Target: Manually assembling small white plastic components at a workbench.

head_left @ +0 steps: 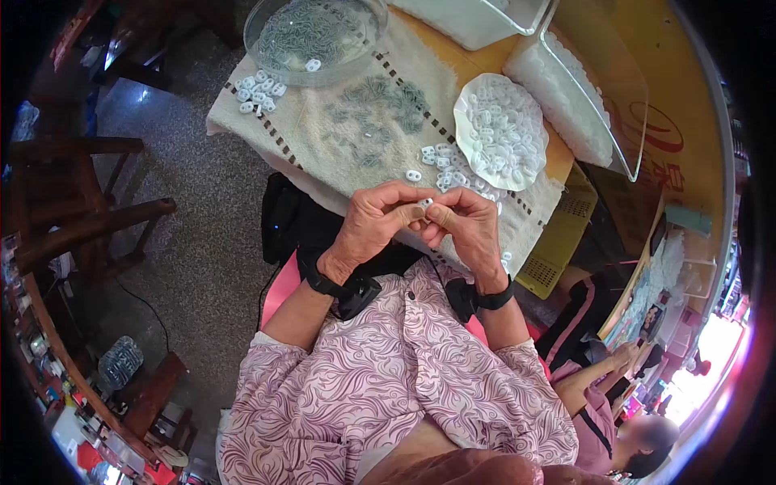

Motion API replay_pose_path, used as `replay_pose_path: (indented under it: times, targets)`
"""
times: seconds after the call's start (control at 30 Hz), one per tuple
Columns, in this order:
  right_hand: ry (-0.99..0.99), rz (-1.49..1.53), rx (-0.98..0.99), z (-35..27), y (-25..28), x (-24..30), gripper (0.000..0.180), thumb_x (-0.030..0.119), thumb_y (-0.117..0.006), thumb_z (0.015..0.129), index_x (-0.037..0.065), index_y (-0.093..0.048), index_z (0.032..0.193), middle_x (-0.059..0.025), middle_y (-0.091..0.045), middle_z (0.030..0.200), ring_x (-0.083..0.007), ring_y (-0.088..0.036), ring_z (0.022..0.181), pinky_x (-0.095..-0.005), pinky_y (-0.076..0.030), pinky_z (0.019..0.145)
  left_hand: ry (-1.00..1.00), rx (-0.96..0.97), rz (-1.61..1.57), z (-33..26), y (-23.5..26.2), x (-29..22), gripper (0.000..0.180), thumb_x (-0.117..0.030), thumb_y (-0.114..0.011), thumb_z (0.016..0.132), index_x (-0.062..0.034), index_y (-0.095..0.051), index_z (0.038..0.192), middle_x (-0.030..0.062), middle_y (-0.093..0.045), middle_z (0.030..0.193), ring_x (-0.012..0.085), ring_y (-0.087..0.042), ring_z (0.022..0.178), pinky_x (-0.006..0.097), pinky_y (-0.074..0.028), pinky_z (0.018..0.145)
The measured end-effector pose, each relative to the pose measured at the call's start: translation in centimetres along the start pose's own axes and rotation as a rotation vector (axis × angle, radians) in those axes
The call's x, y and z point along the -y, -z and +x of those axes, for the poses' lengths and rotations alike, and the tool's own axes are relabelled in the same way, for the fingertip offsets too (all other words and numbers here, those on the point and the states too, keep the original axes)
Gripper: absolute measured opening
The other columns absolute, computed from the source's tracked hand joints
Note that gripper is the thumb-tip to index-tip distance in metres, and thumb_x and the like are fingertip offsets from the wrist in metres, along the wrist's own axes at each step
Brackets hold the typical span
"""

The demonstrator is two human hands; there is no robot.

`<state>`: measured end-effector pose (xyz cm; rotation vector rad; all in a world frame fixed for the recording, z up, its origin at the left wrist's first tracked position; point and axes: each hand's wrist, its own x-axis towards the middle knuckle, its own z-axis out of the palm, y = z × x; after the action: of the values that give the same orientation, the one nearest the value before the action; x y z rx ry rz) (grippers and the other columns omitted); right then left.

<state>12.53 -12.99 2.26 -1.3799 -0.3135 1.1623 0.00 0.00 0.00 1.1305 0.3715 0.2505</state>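
Over the near edge of the cloth-covered table, my left hand [373, 220] and my right hand [470, 225] meet, fingertips pinched together. Between them is a small white plastic piece [426, 204] with dark holes, mostly covered by my thumbs. Just beyond lie a loose white oval piece with two dark holes [414, 175] and a heap of similar pieces [453, 168]. Small grey metal parts [373, 113], too fine to make out exactly, are spread over the cloth. A wavy-rimmed white plate [467, 103] heaped with white pieces stands to the right.
A round clear tub [257, 61] of grey metal parts stands at the far left, near a small pile of finished-looking white pieces [260, 90]. White bins [558, 101] line the back right. Wooden chairs [77, 202] stand left; another person [598, 404] sits lower right.
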Motion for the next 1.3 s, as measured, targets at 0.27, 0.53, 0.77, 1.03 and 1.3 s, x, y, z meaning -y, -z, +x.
replay_pose_path:
  times: [0.27, 0.53, 0.77, 1.03, 1.3]
  targets:
    - [0.055, 0.112, -0.023, -0.2, -0.4, 0.4, 0.017, 0.012, -0.059, 0.093, -0.004, -0.062, 0.096, -0.0100, -0.065, 0.079, -0.0138, -0.064, 0.065, -0.0241, -0.053, 0.056, 0.011, -0.052, -0.015, 0.5, -0.1, -0.1, 0.025, -0.004, -0.057, 0.092, 0.0013, -0.063, 0.116, 0.0009, -0.065, 0.090, 0.0059, -0.058, 0.074, 0.019, -0.048, 0.070]
    - [0.208, -0.026, -0.025, -2.4, -1.3, 3.1, 0.019, 0.013, -0.056, 0.094, -0.004, -0.062, 0.101, -0.0092, -0.063, 0.087, -0.0140, -0.062, 0.065, -0.0249, -0.051, 0.056, 0.009, -0.185, -0.207, 1.6, -0.4, -1.9, 0.028, -0.011, -0.059, 0.093, 0.0039, -0.058, 0.117, 0.0064, -0.064, 0.092, 0.0100, -0.062, 0.072, 0.025, -0.054, 0.069]
    - [0.483, 0.005, 0.230, -5.9, -2.4, 6.6, 0.014, -0.001, -0.056, 0.091, -0.005, -0.063, 0.103, -0.0089, -0.060, 0.093, -0.0124, -0.064, 0.070, -0.0220, -0.053, 0.058, -0.149, -0.186, -0.062, 7.2, -0.2, -7.3, 0.023, -0.010, -0.060, 0.091, 0.0037, -0.061, 0.110, 0.0047, -0.062, 0.084, 0.0087, -0.061, 0.071, 0.026, -0.056, 0.069]
    - [0.938, -0.005, 0.414, -9.2, -4.2, 11.5, 0.018, -0.007, -0.061, 0.082, -0.006, -0.064, 0.100, -0.0208, -0.061, 0.090, -0.0217, -0.066, 0.070, -0.0270, -0.054, 0.059, -0.323, -0.128, 0.110, 19.2, 0.0, -15.4, 0.026, -0.012, -0.063, 0.089, 0.0056, -0.062, 0.108, 0.0065, -0.065, 0.084, 0.0119, -0.063, 0.066, 0.026, -0.056, 0.067]
    - [0.875, 0.369, 0.506, -10.7, -5.5, 13.9, 0.023, -0.006, -0.055, 0.085, -0.001, -0.067, 0.104, -0.0201, -0.060, 0.098, -0.0218, -0.061, 0.079, -0.0260, -0.049, 0.065, -0.307, -0.174, 0.252, 16.6, 1.4, -14.0, 0.034, -0.016, -0.064, 0.089, 0.0070, -0.060, 0.113, 0.0118, -0.068, 0.091, 0.0133, -0.064, 0.067, 0.025, -0.054, 0.065]
